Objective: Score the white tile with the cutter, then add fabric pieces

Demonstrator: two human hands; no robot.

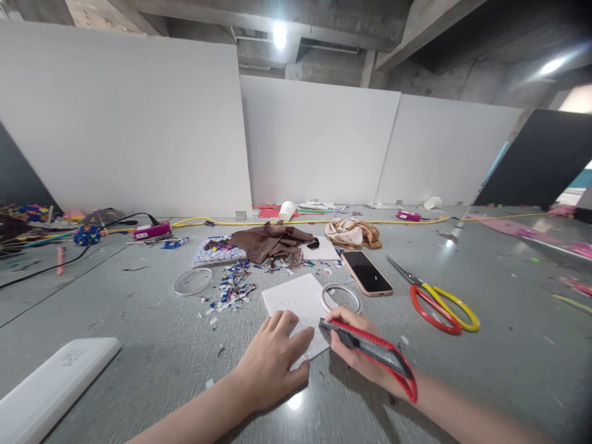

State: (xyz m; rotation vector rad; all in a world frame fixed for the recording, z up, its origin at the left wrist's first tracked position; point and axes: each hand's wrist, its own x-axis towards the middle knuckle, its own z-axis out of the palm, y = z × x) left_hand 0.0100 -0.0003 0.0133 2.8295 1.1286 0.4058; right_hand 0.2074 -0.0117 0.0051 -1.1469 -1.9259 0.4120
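Note:
My left hand (272, 361) lies flat, fingers spread, on the near part of a white sheet (298, 302) on the grey table. My right hand (356, 348) grips a red and black utility knife (370, 351), its front end at the sheet's right edge. A clear ring (341, 298) lies just beyond the knife, overlapping the sheet's right corner. Whether the blade is out is too small to tell.
A phone (367, 272) and red-and-yellow scissors (435, 298) lie to the right. Coloured scraps (234, 290), another ring (193, 281), a mosaic tile panel (217, 251), brown cloth (271, 240) sit behind. A white flat case (50, 385) is near left. White partition boards stand at the back.

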